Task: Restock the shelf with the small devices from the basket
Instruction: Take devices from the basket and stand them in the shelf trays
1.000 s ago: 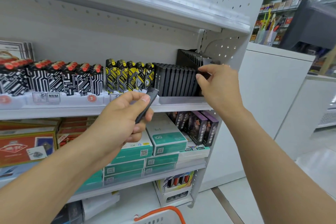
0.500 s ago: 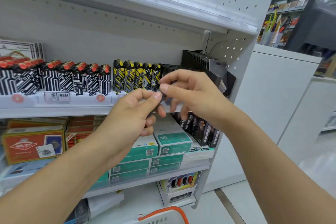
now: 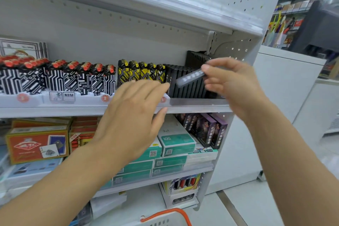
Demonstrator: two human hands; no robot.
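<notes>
Head view: the small device (image 3: 190,78) has passed from the now-released left hand (image 3: 135,115) to the pinching right hand (image 3: 233,82), ready for the shelf (image 3: 198,102) row.

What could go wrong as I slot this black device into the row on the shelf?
1. The right hand pinches the small device only by one end, so it could slip and drop.
2. The black row looks tightly packed; forcing it in may tip neighbours.
3. The left hand hovers open near the yellow lighters and could knock them.
</notes>
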